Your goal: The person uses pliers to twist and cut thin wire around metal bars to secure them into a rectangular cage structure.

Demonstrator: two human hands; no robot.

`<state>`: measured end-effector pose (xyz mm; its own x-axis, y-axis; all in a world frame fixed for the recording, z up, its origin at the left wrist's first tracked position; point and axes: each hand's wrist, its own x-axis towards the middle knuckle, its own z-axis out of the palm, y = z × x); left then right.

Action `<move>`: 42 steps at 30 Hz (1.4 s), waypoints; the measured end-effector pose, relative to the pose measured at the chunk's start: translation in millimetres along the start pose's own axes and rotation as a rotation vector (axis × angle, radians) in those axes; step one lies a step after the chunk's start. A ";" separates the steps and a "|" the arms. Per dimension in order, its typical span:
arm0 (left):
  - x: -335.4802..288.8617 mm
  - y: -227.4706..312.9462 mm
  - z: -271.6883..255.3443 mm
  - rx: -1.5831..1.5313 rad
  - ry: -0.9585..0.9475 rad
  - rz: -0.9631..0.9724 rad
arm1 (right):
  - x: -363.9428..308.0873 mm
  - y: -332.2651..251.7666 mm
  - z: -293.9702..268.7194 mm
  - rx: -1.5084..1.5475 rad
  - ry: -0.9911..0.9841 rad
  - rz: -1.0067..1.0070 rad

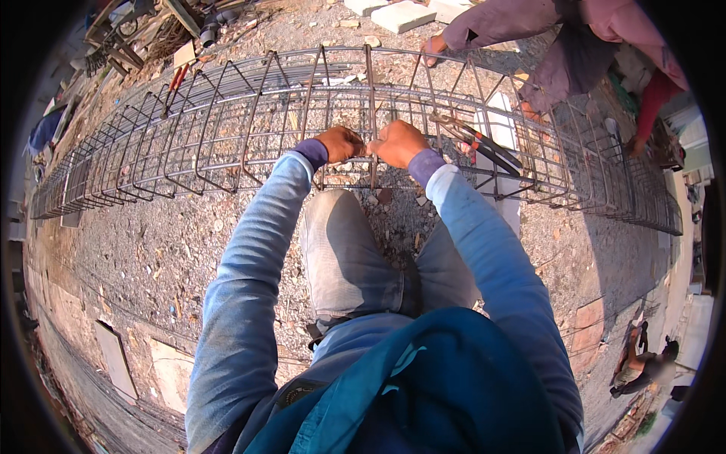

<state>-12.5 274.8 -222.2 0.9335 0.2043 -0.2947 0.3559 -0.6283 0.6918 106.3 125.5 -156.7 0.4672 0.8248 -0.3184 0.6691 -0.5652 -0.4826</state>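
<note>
A long cage of steel reinforcing bars [257,98], with square stirrups along its length, stretches across in front of my knees. Both my hands meet at its middle, beside an upright stirrup bar. My left hand [342,143] is closed in a pinch, and my right hand [398,144] is pinched close by, fingertips almost touching the left's. What lies between the fingers is too small to make out. Just right of my right hand, a pair of end-cutting pliers [484,146] with black and red handles rests on the bars.
A red-handled tool [178,77] leans at the cage's left part. Another person [544,60] stands at the far right side, a red-sleeved arm [654,110] reaching to the cage. Pale blocks [403,16] and scrap wood [181,17] lie beyond. A farther person [643,367] is at lower right.
</note>
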 end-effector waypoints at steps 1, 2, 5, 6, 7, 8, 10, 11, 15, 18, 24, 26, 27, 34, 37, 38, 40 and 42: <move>2.9 -1.3 0.1 0.021 -0.042 -0.004 | -2.7 1.0 -0.9 -0.007 -0.024 -0.021; 2.9 -4.7 -1.7 0.024 -0.037 -0.005 | -5.4 0.7 -0.5 -0.014 -0.049 -0.043; 4.8 6.7 2.3 -0.012 -0.040 -0.037 | -22.9 7.3 13.3 -0.096 0.140 -0.207; 4.4 8.0 0.1 -0.010 -0.038 -0.037 | -26.8 6.0 17.2 -0.137 0.237 -0.305; 3.8 9.0 -2.1 0.043 -0.079 -0.050 | -29.3 5.3 20.6 -0.117 0.302 -0.355; 2.7 9.8 -4.1 0.095 -0.120 -0.065 | -30.9 5.4 21.1 -0.116 0.303 -0.358; -1.7 13.3 3.9 0.101 -0.043 -0.044 | -37.1 4.8 16.6 -0.083 0.177 -0.302; -4.0 14.8 7.7 -0.009 0.045 -0.020 | -36.1 7.7 19.2 -0.084 0.176 -0.300; -17.4 16.6 17.5 -0.174 0.295 0.080 | -37.3 10.9 27.2 -0.004 0.262 -0.342; -24.8 21.9 13.9 -0.091 0.293 0.142 | -37.8 12.5 34.9 0.013 0.332 -0.361; -25.6 32.8 19.6 0.155 0.216 0.246 | -42.3 7.9 37.7 -0.045 0.384 -0.322; -13.8 20.2 19.7 0.188 0.163 0.227 | -45.3 5.3 40.3 -0.038 0.377 -0.308; -7.2 21.7 21.6 0.212 0.121 0.123 | -46.4 6.5 40.4 -0.047 0.395 -0.309; 11.3 21.6 14.0 0.285 -0.101 0.208 | -60.6 12.7 67.8 -0.065 0.610 -0.339; 11.2 18.7 13.2 0.127 -0.100 0.124 | -66.6 10.1 79.0 -0.073 0.688 -0.345; 10.4 15.8 13.4 0.152 -0.092 0.121 | -67.3 8.4 82.2 -0.067 0.714 -0.345; 8.5 25.7 15.3 0.175 -0.103 0.140 | -65.5 10.4 86.3 -0.077 0.762 -0.325; 1.5 33.5 11.9 0.026 -0.065 0.036 | -62.0 8.7 90.2 -0.083 0.810 -0.318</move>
<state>0.3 245.1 -207.3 0.9406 0.1323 -0.3128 0.3199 -0.6540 0.6855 31.0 70.5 -214.8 0.4968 0.6990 0.5144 0.8629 -0.3346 -0.3787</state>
